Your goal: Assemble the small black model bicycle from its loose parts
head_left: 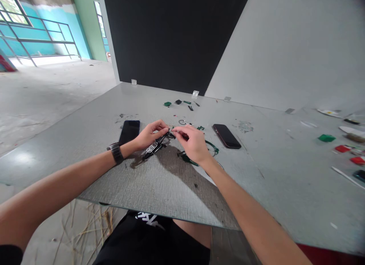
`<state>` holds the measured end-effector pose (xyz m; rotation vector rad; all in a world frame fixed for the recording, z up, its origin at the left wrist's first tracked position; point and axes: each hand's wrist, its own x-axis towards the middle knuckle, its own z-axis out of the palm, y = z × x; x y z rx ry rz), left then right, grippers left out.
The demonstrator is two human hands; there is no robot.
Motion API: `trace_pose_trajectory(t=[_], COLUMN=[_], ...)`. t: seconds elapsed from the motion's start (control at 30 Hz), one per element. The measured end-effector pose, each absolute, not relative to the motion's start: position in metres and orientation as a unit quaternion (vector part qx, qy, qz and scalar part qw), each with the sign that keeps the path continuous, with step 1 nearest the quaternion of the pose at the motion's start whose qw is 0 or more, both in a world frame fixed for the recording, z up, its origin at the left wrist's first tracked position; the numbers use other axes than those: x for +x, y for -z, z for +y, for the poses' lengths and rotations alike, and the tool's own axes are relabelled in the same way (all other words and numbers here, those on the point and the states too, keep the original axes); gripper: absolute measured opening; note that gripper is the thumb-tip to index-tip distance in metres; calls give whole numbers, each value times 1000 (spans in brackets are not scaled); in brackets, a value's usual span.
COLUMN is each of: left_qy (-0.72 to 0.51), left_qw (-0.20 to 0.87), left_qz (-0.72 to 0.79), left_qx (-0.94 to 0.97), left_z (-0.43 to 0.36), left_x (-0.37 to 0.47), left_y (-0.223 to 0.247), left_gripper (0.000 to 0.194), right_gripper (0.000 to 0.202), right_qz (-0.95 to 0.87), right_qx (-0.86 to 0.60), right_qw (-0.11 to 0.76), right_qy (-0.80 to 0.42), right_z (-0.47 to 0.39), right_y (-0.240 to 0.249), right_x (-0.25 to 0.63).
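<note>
In the middle of the table, my left hand (155,133) is closed on the upper end of a small black-and-silver assembly (154,148), which slants down toward me. My right hand (193,141) pinches at the same end from the other side, its fingertips almost meeting the left ones. Whatever lies between the right fingers is too small to make out. A green ring-shaped part (216,148) lies partly hidden under my right hand and wrist. Just beyond the hands is a small thin ring (182,122) with a silver piece beside it.
Phones lie on both sides, a left phone (130,131) and a right phone (226,136). Farther back are a green piece (167,104), a black piece (178,102) and a few slim parts. Red, green and white items (326,138) sit far right. A black panel (173,40) stands behind.
</note>
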<state>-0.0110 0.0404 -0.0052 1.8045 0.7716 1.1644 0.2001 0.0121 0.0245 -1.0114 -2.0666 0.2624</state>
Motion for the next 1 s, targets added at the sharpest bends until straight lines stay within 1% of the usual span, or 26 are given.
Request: trace_pose_trajectory(t=[0.3,0.47,0.6,0.77,0.9,1.0], left_qy=[-468,-470,-473,-472,-469,-470], left_qw=[413,419,423,424,417,411], left_qz=[307,305,305,309,312,313], left_qx=[718,715,710,708,713,716], left_z=[40,41,40,40,42,42], left_x=[-11,-12,-11,-12,-12,-13], left_y=[6,6,5,6,6,7], left_gripper=[25,26,27,26,25,24], right_gripper=[18,15,15,15,7,10], right_qz=[-818,-821,-830,-819,-807,-800], right_qx=[-402,-378,-367,-376,-384,-392], right_qw=[395,394,393,411,422,423], right_qy=[-114,-169,-150,-136,-150,-168], right_z=[14,17,19,19,19,18], right_y=[-23,-22,-21,-20,-22,-23], right_x=[201,206,209,209,208,208])
